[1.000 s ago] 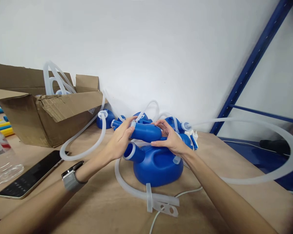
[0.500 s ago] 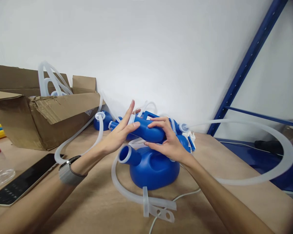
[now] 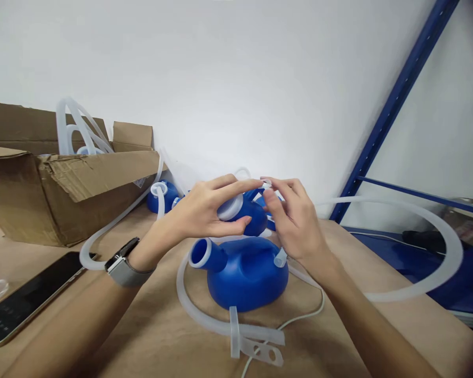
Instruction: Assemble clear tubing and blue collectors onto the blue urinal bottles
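Note:
My left hand [image 3: 211, 207] is wrapped over the neck of a blue urinal bottle [image 3: 256, 219] with a white ring-like cap [image 3: 230, 208], its thumb below and index finger stretched along the top. My right hand [image 3: 297, 218] pinches a small translucent stopper [image 3: 267, 184] at the bottle's far end; the left index fingertip touches it too. Beneath both hands a second blue urinal bottle [image 3: 246, 281] lies on the table, its open neck facing left and a translucent stopper [image 3: 280, 258] at its right side. A translucent hose [image 3: 199, 310] with a strap curves around its front.
A cardboard box [image 3: 98, 176] with looped hoses stands at the left, beside a black phone [image 3: 31, 294]. Another blue bottle [image 3: 161, 194] with a hose sits by the box. A large hose loop [image 3: 451, 247] arches over the right table edge near a blue metal rack [image 3: 378, 128].
My left hand has moved right and over the held bottle's neck. My right hand has shifted right and up, from the bottle's body to the small stopper.

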Demonstrator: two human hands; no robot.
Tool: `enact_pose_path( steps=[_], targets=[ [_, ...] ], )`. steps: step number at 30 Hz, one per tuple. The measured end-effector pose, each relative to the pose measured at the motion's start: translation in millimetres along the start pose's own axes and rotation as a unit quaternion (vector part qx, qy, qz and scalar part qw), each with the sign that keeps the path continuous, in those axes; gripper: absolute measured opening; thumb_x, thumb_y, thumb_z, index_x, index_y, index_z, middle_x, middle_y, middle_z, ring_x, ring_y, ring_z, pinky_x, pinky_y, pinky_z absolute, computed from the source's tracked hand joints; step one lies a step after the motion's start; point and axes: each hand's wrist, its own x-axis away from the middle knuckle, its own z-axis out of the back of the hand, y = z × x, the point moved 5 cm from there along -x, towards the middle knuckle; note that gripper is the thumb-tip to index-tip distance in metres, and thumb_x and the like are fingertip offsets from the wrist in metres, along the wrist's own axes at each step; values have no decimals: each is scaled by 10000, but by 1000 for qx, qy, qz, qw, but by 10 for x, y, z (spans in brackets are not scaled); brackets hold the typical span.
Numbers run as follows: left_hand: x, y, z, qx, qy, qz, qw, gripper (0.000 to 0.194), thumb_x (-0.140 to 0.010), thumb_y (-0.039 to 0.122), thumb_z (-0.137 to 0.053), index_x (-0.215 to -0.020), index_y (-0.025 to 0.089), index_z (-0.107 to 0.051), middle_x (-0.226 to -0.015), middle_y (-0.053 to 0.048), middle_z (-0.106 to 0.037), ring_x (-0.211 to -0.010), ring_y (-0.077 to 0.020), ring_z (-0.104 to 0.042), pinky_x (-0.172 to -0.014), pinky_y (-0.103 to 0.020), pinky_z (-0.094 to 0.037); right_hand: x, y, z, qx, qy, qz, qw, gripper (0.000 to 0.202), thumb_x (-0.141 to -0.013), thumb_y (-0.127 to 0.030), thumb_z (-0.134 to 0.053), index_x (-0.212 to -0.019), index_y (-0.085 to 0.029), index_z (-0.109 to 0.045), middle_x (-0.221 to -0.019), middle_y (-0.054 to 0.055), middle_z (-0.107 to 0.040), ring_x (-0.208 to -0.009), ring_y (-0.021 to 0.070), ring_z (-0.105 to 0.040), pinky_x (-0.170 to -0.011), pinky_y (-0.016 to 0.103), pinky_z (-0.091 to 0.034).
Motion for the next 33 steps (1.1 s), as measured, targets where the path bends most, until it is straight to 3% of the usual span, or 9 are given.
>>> enact_pose_path(
  steps=[2,5,10,13,16,19,25,28,33],
  targets=[
    [-20,41,30,-26,-1,-24,999,475,-916,398,-651,-1355,226,-592,-1015,-34,-690,-763,-113,-634,-685,-217,-503,-37,-78,61,27,-72,-20,997,517,-1036,-663,-394,-1134,-262,-707,-1058,82,-622,-817,202,-650,-739,357,-547],
    [-24,77,98,-60,-1,-45,997,447,-906,436,-661,-1288,215,-594,-1028,-37,-703,-781,-116,-651,-670,-209,-493,-160,-152,88,-2,-124,-26,992,534,-1052,-636,-383,-1013,-214,-708,-944,74,-654,-874,218,-632,-789,346,-515],
    [6,125,263,-149,37,-58,986,441,-895,456,-659,-1260,219,-586,-1006,-34,-701,-743,-99,-633,-626,-193,-479,-381,-180,-96,-162,-172,-7,972,367,-1022,-532,-523,-1023,-191,-659,-1035,55,-684,-992,204,-625,-900,334,-491],
    [23,162,287,-173,38,-76,981,460,-903,507,-627,-1270,234,-582,-996,-32,-691,-717,-93,-617,-604,-189,-481,-401,-186,-137,-219,-148,1,964,393,-1029,-544,-482,-954,-189,-635,-942,46,-651,-915,189,-614,-839,321,-495],
    [29,170,270,-170,36,-85,981,461,-909,532,-603,-1259,232,-582,-997,-34,-680,-709,-94,-614,-601,-193,-489,-360,-224,-126,-176,-133,31,975,312,-990,-481,-566,-924,-184,-637,-835,22,-605,-793,161,-563,-729,285,-458],
    [38,179,255,-179,48,-105,977,451,-910,531,-596,-1231,214,-591,-986,-41,-677,-698,-98,-612,-592,-200,-488,-318,-278,-119,-121,-122,55,984,295,-991,-437,-536,-868,-179,-609,-764,5,-565,-695,135,-496,-644,269,-403],
    [47,186,254,-190,37,-93,977,354,-912,455,-562,-1178,227,-614,-1102,-73,-688,-840,-156,-674,-711,-271,-550,-245,-480,-61,14,14,98,995,259,-882,-367,-564,-697,-201,-494,-604,-24,-448,-566,119,-391,-555,271,-334],
    [15,247,257,-177,28,-55,982,320,-916,410,-540,-1167,227,-619,-1103,-68,-697,-862,-166,-675,-714,-281,-537,-195,-570,-34,54,69,129,988,240,-844,-327,-534,-656,-211,-443,-571,-24,-415,-535,120,-360,-541,280,-318],
    [-68,394,251,-132,-19,61,989,198,-929,341,-507,-1016,202,-617,-799,-2,-659,-621,-120,-563,-543,-251,-370,-138,-589,-11,93,108,183,973,221,-812,-318,-492,-627,-216,-430,-547,-11,-411,-514,129,-353,-540,307,-292]
  ],
)
